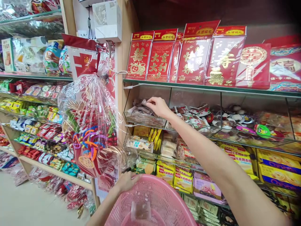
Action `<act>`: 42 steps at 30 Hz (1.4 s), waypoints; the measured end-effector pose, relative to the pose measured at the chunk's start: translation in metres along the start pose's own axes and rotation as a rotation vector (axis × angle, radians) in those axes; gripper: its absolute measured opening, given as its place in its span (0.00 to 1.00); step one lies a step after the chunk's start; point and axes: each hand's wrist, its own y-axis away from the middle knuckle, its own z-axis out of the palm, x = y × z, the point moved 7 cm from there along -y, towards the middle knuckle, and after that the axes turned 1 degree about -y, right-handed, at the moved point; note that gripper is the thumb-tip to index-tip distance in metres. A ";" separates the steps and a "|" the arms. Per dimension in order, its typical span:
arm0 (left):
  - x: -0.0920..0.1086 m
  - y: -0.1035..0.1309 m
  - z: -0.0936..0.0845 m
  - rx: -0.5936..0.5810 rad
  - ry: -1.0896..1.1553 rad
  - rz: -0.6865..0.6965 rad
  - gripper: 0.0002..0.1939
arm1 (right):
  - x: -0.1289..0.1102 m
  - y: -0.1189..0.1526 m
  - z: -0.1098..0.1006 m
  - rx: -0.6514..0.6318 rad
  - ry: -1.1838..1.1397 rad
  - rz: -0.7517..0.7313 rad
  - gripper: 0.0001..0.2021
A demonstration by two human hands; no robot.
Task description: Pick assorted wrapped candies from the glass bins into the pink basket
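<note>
- Wrapped packets point(139, 109) lie jumbled at the glass shelf's point(147, 120) left end, just left of and below the right hand point(160, 107), the nearer; long axes mixed.
- Right fingers together at a wrapper; grip: cannot tell.
- Left hand point(127, 182) clamps pink basket point(164, 185) below shelf's front edge.
- Shop, shelves stocked.

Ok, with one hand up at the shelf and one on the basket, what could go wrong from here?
The small packets at the right hand lie heaped together, so lifting one might drag others over the clear front edge.

Only the left hand is on the pink basket, at its rim, so the basket might tip and the clear pack inside could slide.
</note>
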 end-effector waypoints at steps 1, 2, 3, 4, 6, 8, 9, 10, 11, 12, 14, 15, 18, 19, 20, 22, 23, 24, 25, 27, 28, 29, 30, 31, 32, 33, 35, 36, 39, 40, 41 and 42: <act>0.000 0.000 0.000 -0.001 -0.002 -0.002 0.34 | -0.006 0.004 -0.009 0.059 -0.097 -0.011 0.08; 0.000 -0.001 0.000 -0.005 -0.003 -0.005 0.34 | -0.012 0.010 -0.017 0.105 -0.214 -0.016 0.08; 0.000 -0.001 0.000 -0.013 -0.002 -0.007 0.34 | -0.018 0.019 -0.022 0.124 -0.347 -0.010 0.09; 0.000 -0.002 0.000 -0.023 -0.002 -0.010 0.34 | -0.024 0.032 -0.022 0.106 -0.493 0.011 0.10; 0.001 -0.003 0.000 -0.033 -0.014 -0.019 0.33 | -0.033 0.068 -0.008 -0.039 -0.815 0.119 0.11; 0.002 -0.003 -0.001 -0.034 -0.034 -0.030 0.32 | -0.039 0.119 0.026 -0.270 -1.132 0.318 0.12; 0.003 -0.003 -0.002 -0.036 -0.041 -0.029 0.31 | -0.039 0.149 0.046 -0.376 -1.267 0.443 0.12; 0.005 -0.004 -0.002 -0.041 -0.049 -0.024 0.30 | -0.037 0.179 0.067 -0.455 -1.378 0.575 0.12; 0.007 -0.004 -0.002 -0.049 -0.057 -0.016 0.29 | -0.033 0.207 0.085 -0.498 -1.482 0.696 0.11; 0.008 -0.004 -0.001 -0.060 -0.066 -0.006 0.27 | -0.028 0.233 0.103 -0.522 -1.566 0.813 0.11; 0.012 -0.003 0.000 -0.081 -0.092 0.005 0.26 | -0.016 0.277 0.132 -0.536 -1.658 1.023 0.12; 0.013 -0.003 0.001 -0.091 -0.102 0.005 0.26 | -0.011 0.294 0.143 -0.543 -1.670 1.107 0.12; 0.016 -0.003 0.003 -0.102 -0.104 -0.004 0.28 | 0.000 0.328 0.160 -0.584 -1.586 1.240 0.13; 0.017 -0.003 0.003 -0.101 -0.104 -0.010 0.30 | 0.003 0.334 0.162 -0.599 -1.515 1.238 0.14; 0.018 -0.003 0.004 -0.100 -0.104 -0.016 0.31 | 0.006 0.338 0.163 -0.613 -1.427 1.211 0.14; 0.019 -0.002 0.004 -0.096 -0.101 -0.021 0.32 | 0.012 0.341 0.163 -0.640 -1.215 1.084 0.12; 0.019 -0.002 0.005 -0.092 -0.099 -0.022 0.32 | 0.014 0.341 0.163 -0.652 -1.089 0.984 0.10; 0.019 -0.002 0.005 -0.088 -0.098 -0.023 0.32 | 0.016 0.340 0.163 -0.660 -0.950 0.865 0.08; 0.019 -0.002 0.006 -0.082 -0.097 -0.022 0.33 | 0.016 0.338 0.162 -0.661 -0.804 0.739 0.06; 0.018 -0.002 0.007 -0.075 -0.097 -0.013 0.33 | 0.013 0.337 0.162 -0.682 -0.517 0.513 0.08; 0.018 -0.002 0.007 -0.073 -0.096 -0.007 0.33 | 0.011 0.338 0.163 -0.707 -0.401 0.434 0.09; 0.017 -0.002 0.008 -0.071 -0.094 -0.002 0.33 | 0.009 0.340 0.165 -0.737 -0.314 0.380 0.09; 0.017 -0.001 0.008 -0.070 -0.091 0.003 0.32 | 0.007 0.343 0.167 -0.768 -0.253 0.345 0.09; 0.016 -0.001 0.008 -0.068 -0.087 0.005 0.32 | 0.004 0.345 0.169 -0.796 -0.206 0.322 0.09; 0.016 -0.001 0.008 -0.067 -0.084 0.004 0.32 | 0.002 0.347 0.171 -0.816 -0.167 0.302 0.09; 0.015 -0.001 0.008 -0.067 -0.083 0.003 0.32 | -0.001 0.349 0.172 -0.830 -0.137 0.280 0.09; 0.015 0.000 0.007 -0.065 -0.086 -0.001 0.32 | -0.007 0.351 0.175 -0.854 -0.088 0.236 0.10; 0.015 0.000 0.007 -0.065 -0.086 -0.004 0.32 | -0.011 0.352 0.176 -0.864 -0.074 0.213 0.10; 0.016 0.001 0.007 -0.075 -0.083 -0.013 0.32 | -0.020 0.357 0.179 -0.876 -0.070 0.148 0.14; 0.016 0.001 0.007 -0.079 -0.081 -0.017 0.32 | -0.022 0.359 0.181 -0.875 -0.070 0.131 0.15; 0.015 0.002 0.007 -0.083 -0.079 -0.020 0.33 | -0.024 0.361 0.182 -0.872 -0.067 0.113 0.17; 0.015 0.002 0.007 -0.086 -0.076 -0.024 0.33 | -0.025 0.363 0.184 -0.864 -0.057 0.098 0.19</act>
